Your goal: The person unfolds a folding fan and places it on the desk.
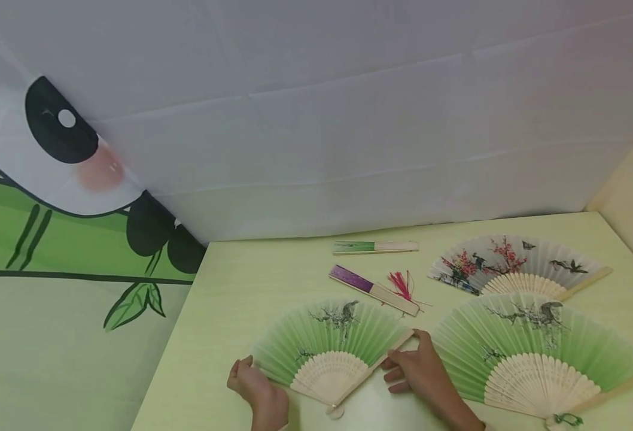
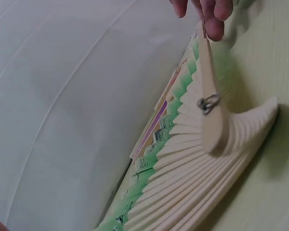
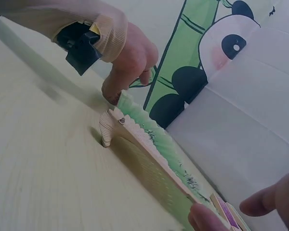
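Observation:
A green folding fan (image 1: pixel 329 335) with pale ribs and a dark bird-and-branch print is spread wide in front of me. My left hand (image 1: pixel 259 390) pinches its left edge, also visible in the right wrist view. At the opposite side, my right hand (image 1: pixel 423 366) grips the right outer stick, with fingers along its upper end. In the left wrist view, the fan's ribs (image 2: pixel 178 175) curve up from the tabletop, and a metal ring (image 2: pixel 208 104) sits at the pivot.
To the right lie a larger open green fan (image 1: pixel 545 383) with a green cord and a white open fan (image 1: pixel 542 263) with red blossoms. A closed purple fan (image 1: pixel 356 280) with a red tassel (image 1: pixel 399 284) and a closed green fan (image 1: pixel 359 246) lie farther back, before a white wall (image 1: pixel 322 149).

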The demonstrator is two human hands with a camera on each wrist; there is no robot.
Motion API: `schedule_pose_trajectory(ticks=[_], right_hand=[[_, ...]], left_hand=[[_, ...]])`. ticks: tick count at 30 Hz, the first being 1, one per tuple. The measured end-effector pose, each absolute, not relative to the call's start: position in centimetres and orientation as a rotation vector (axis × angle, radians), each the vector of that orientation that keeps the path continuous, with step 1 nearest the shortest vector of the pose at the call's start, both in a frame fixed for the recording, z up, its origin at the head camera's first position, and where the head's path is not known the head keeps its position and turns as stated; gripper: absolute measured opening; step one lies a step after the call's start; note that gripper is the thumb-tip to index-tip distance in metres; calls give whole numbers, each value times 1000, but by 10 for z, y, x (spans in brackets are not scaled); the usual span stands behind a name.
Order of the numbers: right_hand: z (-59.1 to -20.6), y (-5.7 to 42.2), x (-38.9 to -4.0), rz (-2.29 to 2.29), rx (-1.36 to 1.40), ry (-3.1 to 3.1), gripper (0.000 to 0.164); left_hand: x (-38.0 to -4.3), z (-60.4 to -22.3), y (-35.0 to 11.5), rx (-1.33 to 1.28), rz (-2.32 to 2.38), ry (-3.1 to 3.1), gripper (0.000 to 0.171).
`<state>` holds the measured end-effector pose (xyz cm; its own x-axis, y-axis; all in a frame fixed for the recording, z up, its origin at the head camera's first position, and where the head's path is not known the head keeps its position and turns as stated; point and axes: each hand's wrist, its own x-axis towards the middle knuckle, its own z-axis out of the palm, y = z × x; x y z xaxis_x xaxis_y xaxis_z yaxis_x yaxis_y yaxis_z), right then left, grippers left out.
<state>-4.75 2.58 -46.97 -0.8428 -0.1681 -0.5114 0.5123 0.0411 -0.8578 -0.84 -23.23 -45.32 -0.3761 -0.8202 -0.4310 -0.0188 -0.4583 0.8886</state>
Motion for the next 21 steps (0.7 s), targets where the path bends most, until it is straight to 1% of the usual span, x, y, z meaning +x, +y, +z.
schedule_pose_trajectory(ticks=[2, 5, 9, 13, 18, 21], right_hand=[[-470, 27, -47, -1831, 324, 1888, 80], [-469, 29, -47, -1825, 294, 1932, 80], [-466, 31, -48, -1817, 258, 1967, 80], [-463, 33, -50, -1798, 235, 1999, 75], [-460, 36, -56, -1818, 192, 2038, 65], [-458, 38, -62, -1842, 157, 2063, 56]], left_hand=[[-8, -454, -232, 1284, -1884, -1162, 43], [-8, -455, -231, 1279, -1876, -1155, 39], [-6, -454, -231, 1264, -1872, -1150, 44], [-5, -451, -230, 1243, -1864, -1162, 50], [-11, -445, -223, 1151, -1837, -1191, 39], [-17, -440, -215, 1074, -1836, -1237, 37]])
